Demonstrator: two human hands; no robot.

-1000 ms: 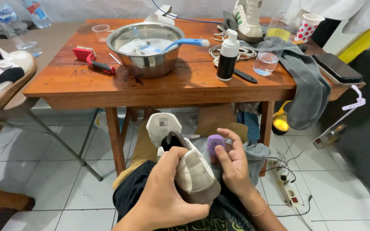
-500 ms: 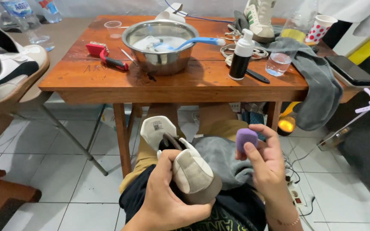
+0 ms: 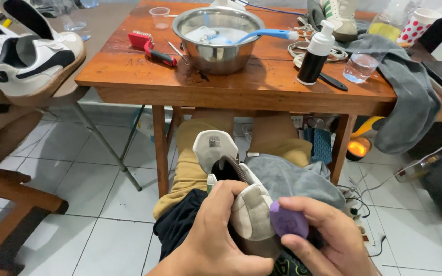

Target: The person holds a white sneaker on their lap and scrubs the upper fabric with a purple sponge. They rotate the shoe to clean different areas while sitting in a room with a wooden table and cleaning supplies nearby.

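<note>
- Left hand (image 3: 216,240): fingers curled around the heel end of a white sneaker (image 3: 241,199), gripping it over the lap. Shoe points away from the camera, tongue (image 3: 215,148) up, opening visible.
- Right hand (image 3: 323,240): thumb and fingers pinching a small purple scrubber (image 3: 287,221), pressed against the sneaker's heel side.
- Grey cloth (image 3: 292,179) lies on the lap just beside and under the shoe, on the right side.
- Knees in mustard-yellow trousers (image 3: 190,168) sit under the wooden table (image 3: 144,76); white tile floor below.
- Under the table on the right: an orange lamp-like object (image 3: 360,148), cables on the floor near it.
- Table top, near edge to far: black bottle with white pump top (image 3: 315,56), black pen-like item (image 3: 333,82) touching its base area, clear glass of water (image 3: 360,67) just beside.
- Steel bowl (image 3: 218,36) mid-table holds sudsy water; blue-handled brush (image 3: 267,35) rests across its rim.
- Red-handled brush (image 3: 152,47) left of the bowl; clear plastic cup (image 3: 159,16) behind it.
- Grey towel (image 3: 410,97) drapes off the table's right end.
- Far right: polka-dot cup (image 3: 424,24), another white shoe (image 3: 341,18).
- Left: white-and-black sneakers (image 3: 31,56) on a separate stand, well apart from the hands.
</note>
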